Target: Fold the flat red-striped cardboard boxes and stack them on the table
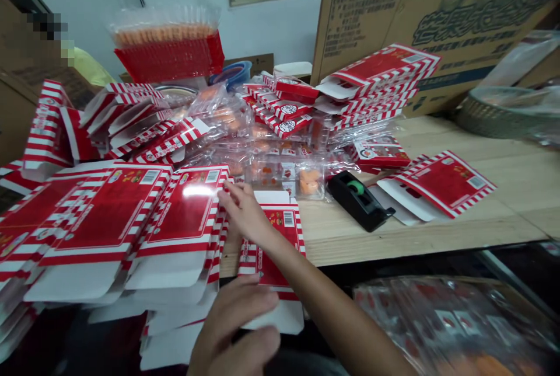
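Note:
Stacks of folded red-and-white striped cartons with white flaps fill the left front of the table. My right hand (247, 212) reaches across to the top carton (181, 206) of the nearer stack, fingers bent and pinched at its right edge. Beneath my right wrist lies another striped carton (275, 271), partly covered by the forearm. My left hand (236, 329) hovers low in front of that carton, slightly blurred, fingers apart and holding nothing. Behind my right hand are clear plastic packs (310, 180) with orange pieces inside.
A black tape dispenser (361, 201) sits right of my hands, beside an open-flapped carton (450, 183). Filled cartons (380, 72) are piled behind. A large cardboard box (371, 14) stands at the back, a basket (503, 113) at right. Bagged packs (455, 323) lie below the table edge.

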A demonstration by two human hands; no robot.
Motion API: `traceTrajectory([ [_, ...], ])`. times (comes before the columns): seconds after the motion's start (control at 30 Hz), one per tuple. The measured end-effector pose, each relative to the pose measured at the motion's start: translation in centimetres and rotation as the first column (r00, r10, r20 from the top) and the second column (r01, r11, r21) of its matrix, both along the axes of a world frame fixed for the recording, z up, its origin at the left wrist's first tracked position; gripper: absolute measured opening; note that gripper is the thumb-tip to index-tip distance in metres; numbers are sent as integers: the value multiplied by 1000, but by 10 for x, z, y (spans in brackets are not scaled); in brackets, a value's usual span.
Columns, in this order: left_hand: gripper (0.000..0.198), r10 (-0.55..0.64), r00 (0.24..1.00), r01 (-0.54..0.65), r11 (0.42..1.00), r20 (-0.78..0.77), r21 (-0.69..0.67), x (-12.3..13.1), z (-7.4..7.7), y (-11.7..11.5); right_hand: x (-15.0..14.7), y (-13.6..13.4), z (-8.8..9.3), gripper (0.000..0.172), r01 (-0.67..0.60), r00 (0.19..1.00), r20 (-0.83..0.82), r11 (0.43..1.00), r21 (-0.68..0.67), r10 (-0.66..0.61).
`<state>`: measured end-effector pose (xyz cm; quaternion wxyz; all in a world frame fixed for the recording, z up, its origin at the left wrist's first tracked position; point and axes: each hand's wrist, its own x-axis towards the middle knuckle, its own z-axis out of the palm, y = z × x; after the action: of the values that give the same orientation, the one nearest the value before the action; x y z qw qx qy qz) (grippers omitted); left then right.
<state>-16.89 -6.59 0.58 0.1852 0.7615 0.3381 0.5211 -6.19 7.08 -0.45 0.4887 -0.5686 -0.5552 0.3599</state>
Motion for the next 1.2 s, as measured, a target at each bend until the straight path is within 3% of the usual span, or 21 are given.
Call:
traceTrajectory([
  [0.1, 28, -94, 990, 96, 995, -104, 11, 12, -3, 17, 32, -14, -14, 38, 91, 993, 78, 994, -54, -87],
  [0.27, 32, -184, 956, 143, 972, -228, -184, 16, -11, 37, 90, -61, -61, 42, 353, 926, 211, 913, -205, -311],
  [0.37, 30, -216, 940, 149, 957, -265, -251, 25, -18, 43, 104, -83, -87, 26, 366, 927, 190, 891, -268, -323],
  [0.47, 28, -273, 916, 171, 929, -293, -329, 36, -25, 49, 111, -90, -99, 16, 360, 933, 92, 888, -285, -349],
  [0.57, 28, -283, 910, 166, 918, -302, -360, 42, -30, 54, 116, -97, -91, 28, 336, 931, -55, 905, -260, -361],
  [0.63, 27, -243, 911, 140, 942, -333, -304, 44, -30, 59, 118, -109, -77, 34, 308, 927, -141, 921, -237, -346],
  [0.73, 28, -139, 902, 72, 982, -410, -174, 47, -25, 65, 118, -136, -55, 33, 249, 928, -223, 943, -223, -298],
  [0.8, 27, -114, 884, 33, 983, -453, -183, 50, -20, 69, 116, -154, -45, 29, 197, 935, -251, 956, -216, -249],
  [0.9, 23, -165, 834, -33, 938, -527, -345, 54, -10, 72, 109, -173, -43, 29, 139, 964, -198, 970, -201, -179],
  [1.0, 28, -207, 788, -140, 857, -580, -496, 57, -2, 75, 98, -185, -46, 36, 68, 995, -63, 979, -194, -82],
  [1.1, 41, -285, 758, -172, 781, -587, -600, 59, 6, 75, 85, -194, -42, 61, -63, 996, 45, 979, -196, 73],
  [1.2, 48, -381, 717, -119, 758, -584, -641, 59, 12, 73, 78, -199, -30, 79, -146, 985, 55, 963, -226, 162],
])
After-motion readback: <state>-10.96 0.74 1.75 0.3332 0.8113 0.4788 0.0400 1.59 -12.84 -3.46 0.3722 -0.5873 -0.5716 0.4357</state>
